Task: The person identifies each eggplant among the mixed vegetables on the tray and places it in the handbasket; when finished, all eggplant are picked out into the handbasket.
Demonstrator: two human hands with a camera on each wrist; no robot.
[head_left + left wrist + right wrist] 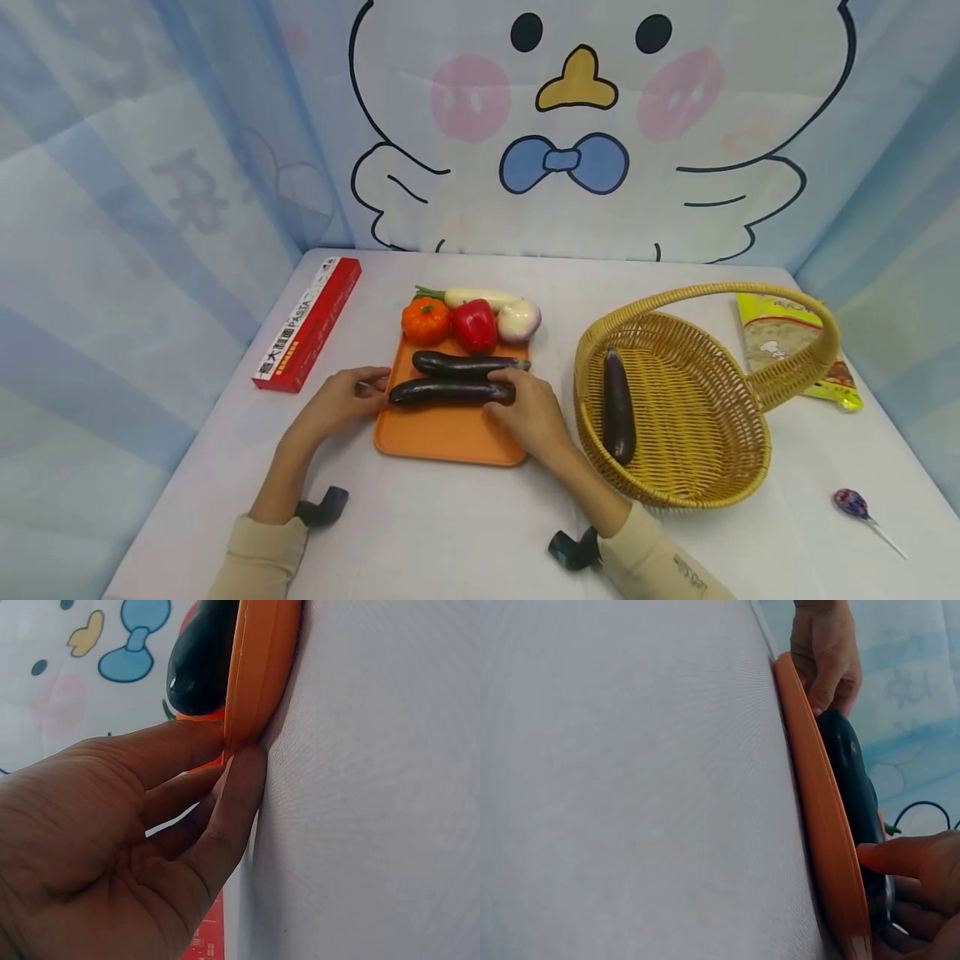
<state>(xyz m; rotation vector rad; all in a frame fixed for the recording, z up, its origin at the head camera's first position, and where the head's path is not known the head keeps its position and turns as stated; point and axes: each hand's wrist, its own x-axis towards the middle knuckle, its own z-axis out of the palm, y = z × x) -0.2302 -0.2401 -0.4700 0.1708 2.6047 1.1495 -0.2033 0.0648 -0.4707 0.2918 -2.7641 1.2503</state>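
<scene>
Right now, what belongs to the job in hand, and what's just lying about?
Likely in the job: tray, at the left hand; front eggplant, at the right hand; rear eggplant; vegetables behind; basket, holding another eggplant.

Apparently just lying about: pasta box; yellow packet; lollipop.

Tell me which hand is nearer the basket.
Right. The right hand is at the front eggplant on the tray, left of the basket; the left hand is farther, at the tray's left edge.

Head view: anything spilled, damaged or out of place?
No spill or damage shows. Only mild oddity: one eggplant lies in the wicker basket, apart from the two eggplants on the orange tray.
</scene>
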